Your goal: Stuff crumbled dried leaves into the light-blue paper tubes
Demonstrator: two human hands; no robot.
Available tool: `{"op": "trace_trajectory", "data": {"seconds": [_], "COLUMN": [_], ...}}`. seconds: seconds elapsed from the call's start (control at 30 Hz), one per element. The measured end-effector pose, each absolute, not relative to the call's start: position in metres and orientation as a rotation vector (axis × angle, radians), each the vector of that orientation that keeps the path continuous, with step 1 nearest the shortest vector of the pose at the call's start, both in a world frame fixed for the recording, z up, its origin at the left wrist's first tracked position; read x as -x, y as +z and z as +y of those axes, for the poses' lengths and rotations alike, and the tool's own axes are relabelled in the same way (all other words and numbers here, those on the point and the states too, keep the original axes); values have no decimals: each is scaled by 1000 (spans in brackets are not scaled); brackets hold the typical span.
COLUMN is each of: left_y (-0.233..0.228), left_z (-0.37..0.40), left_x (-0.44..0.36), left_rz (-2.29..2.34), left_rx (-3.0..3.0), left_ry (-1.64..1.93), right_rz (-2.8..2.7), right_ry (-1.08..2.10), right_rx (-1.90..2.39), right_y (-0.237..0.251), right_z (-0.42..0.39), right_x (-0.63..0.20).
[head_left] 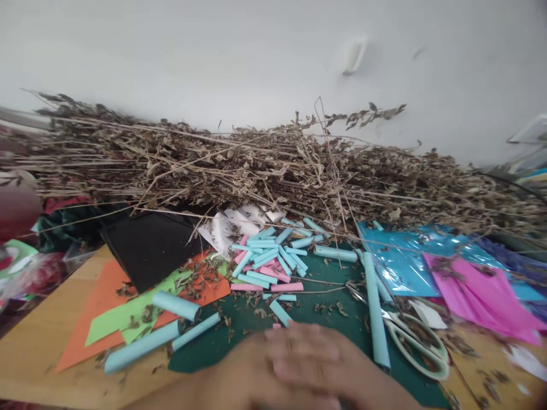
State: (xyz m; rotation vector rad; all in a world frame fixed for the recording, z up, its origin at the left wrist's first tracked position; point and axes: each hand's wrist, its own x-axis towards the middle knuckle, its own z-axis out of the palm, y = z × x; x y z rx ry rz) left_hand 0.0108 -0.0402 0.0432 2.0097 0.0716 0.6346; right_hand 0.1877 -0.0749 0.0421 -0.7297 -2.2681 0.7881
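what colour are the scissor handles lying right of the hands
Pale green handles on the scissors, seen best in the head view.

A long heap of dried leafy branches (273,171) lies along the white wall (256,51) at the back of the wooden table (38,341). In front of it, a black sheet (149,247) overlaps an orange sheet (98,307) and a light green sheet (128,316). Crumpled white paper (233,228) sits just beside the branches. To the right, shiny blue wrapping paper (401,262) lies under a magenta sheet (474,296). Pale-handled scissors (416,339) rest near the edge of the dark green cutting mat (325,285), with dry leaf crumbs scattered about.
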Motion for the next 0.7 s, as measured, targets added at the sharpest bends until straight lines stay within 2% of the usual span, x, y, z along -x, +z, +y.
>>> {"op": "trace_trajectory", "data": {"seconds": [0.17,0.37,0.5,0.7], "left_y": [29,15,11,-15], "left_z": [-9,4,6,12], "left_x": [-24,-43,-49,-40], "left_rz": [419,454,492,452], "left_rx": [-1335,-748,-830,-1284], "left_ry": [1312,1450,1464,1412], "right_rz": [-2150,-2144,-2126,-2024], "right_ry": [586,358,277,272], "right_rx": [867,915,919,979], "right_y": [22,-13,-31,-49], "right_z": [-42,-25,-23,-19], "right_x": [-184,-171,-168,-171]}}
